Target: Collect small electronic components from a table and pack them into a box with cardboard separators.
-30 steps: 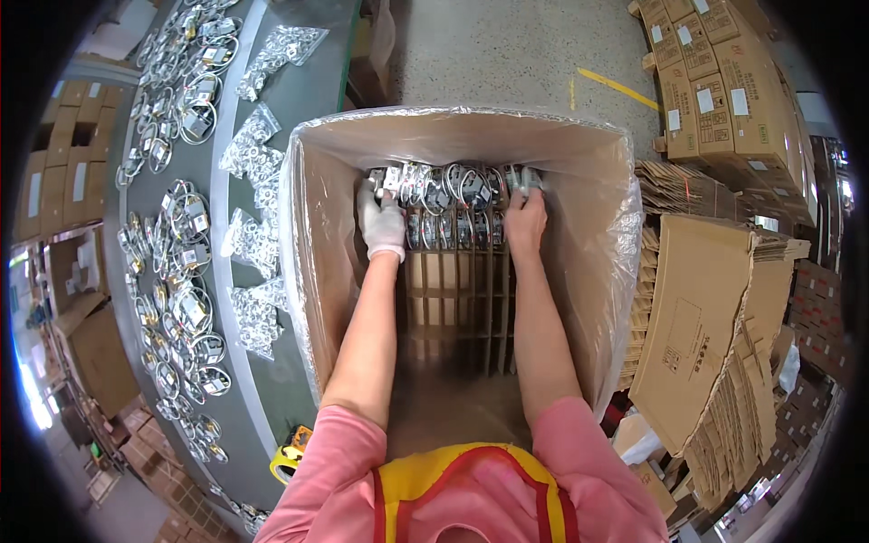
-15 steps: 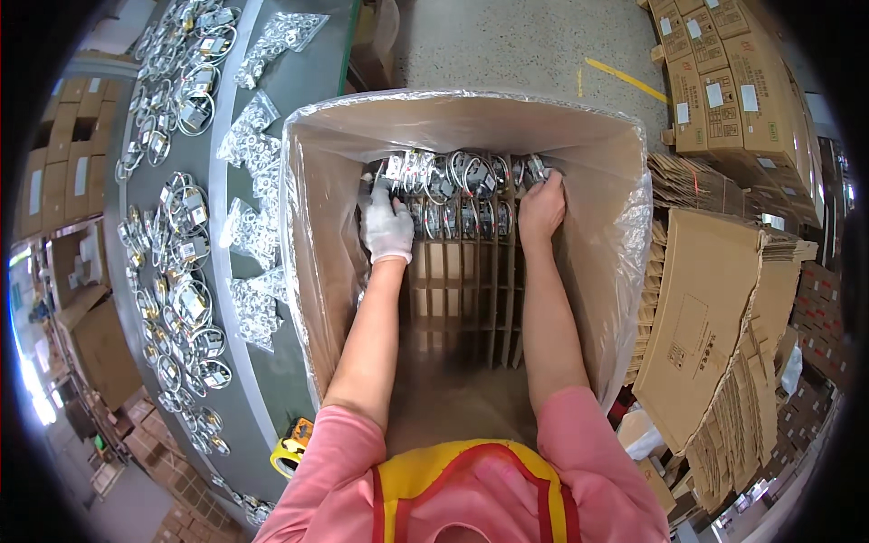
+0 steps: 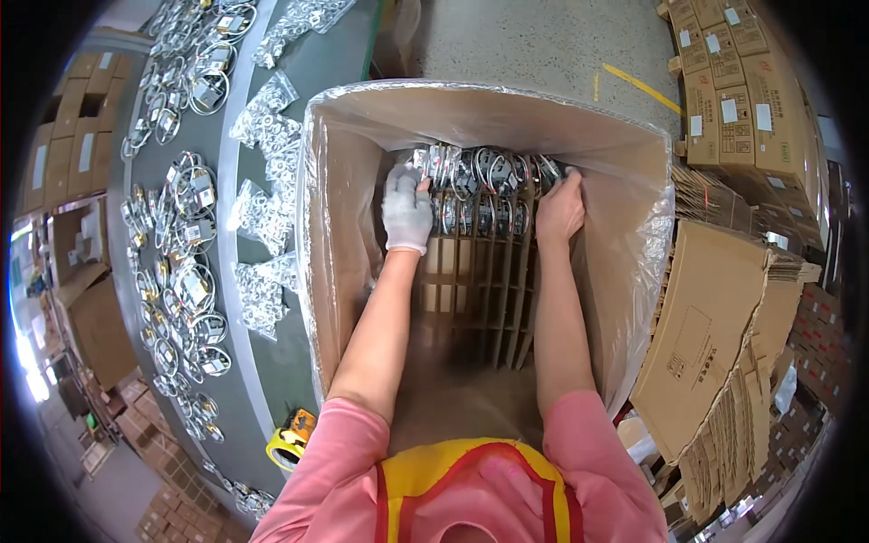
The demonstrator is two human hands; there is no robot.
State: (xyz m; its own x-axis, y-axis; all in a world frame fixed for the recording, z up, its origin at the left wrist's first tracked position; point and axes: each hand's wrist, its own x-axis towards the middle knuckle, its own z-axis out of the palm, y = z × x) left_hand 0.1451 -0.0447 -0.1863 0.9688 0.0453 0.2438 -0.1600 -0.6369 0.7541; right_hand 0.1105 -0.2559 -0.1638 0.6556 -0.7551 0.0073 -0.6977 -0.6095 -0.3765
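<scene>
Inside a large plastic-lined cardboard box (image 3: 625,235), a grid of cardboard dividers (image 3: 489,303) stands in front of me. Its far rows hold metal parts with coiled grey wires (image 3: 493,172). My left hand (image 3: 407,213), in a white glove, is closed at the grid's far left end, its thumb beside the parts. At the far right end, my bare right hand (image 3: 561,213) pinches the divider's edge, fingers pressed together. The fingertips of both hands are partly hidden. Nearer cells of the grid show no parts, and cardboard shows beneath them.
Left of the box, a green conveyor (image 3: 244,371) carries more wired metal parts (image 3: 190,208) and clear bags of small metal fittings (image 3: 267,208). A yellow tape roll (image 3: 285,448) lies beside my left arm. Flattened cartons (image 3: 697,335) and stacked boxes (image 3: 751,118) stand at right.
The view has shifted, so the box sits a little farther right in it. My left hand has moved slightly farther up at the grid's end; the right hand stays at its end.
</scene>
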